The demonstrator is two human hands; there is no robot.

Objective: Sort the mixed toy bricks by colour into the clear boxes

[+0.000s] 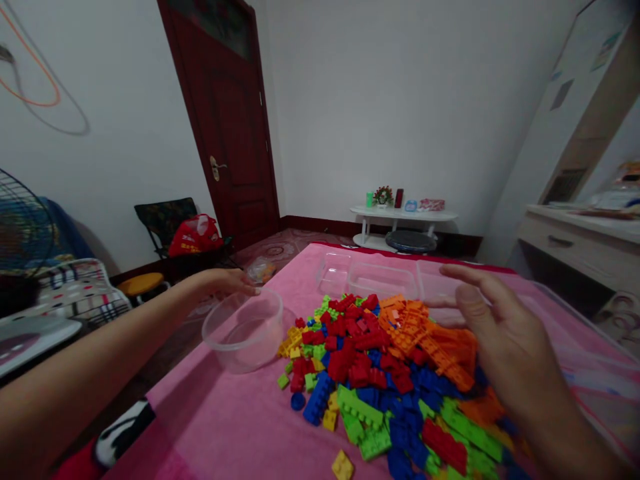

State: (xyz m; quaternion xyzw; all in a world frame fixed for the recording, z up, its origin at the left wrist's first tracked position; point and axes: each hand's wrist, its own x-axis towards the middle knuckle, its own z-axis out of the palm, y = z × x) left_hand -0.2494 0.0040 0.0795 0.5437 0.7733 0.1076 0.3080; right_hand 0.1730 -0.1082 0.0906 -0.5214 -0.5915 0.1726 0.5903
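Note:
My left hand [231, 283] reaches to the far rim of a round clear plastic tub [245, 363], its fingers closed on the edge; part of the fingers is hidden. Nothing shows inside the tub, which stands on the pink cloth. Just right of it lies a big heap of toy building blocks [357, 353] in red, orange, blue, green and yellow. Over the heap's right side my right hand [505, 333] is open, fingers apart and holding nothing, near the orange blocks [425, 337]. A single yellow block [343, 465] lies at the near edge.
Clear rectangular containers [383, 280] sit behind the heap on the pink cloth [210, 427]. Clear plastic [595, 353] lies along the right side. Beyond are a white low table [405, 213], a chair with a red bag [196, 235], a yellow stool [141, 285] and a fan [23, 227].

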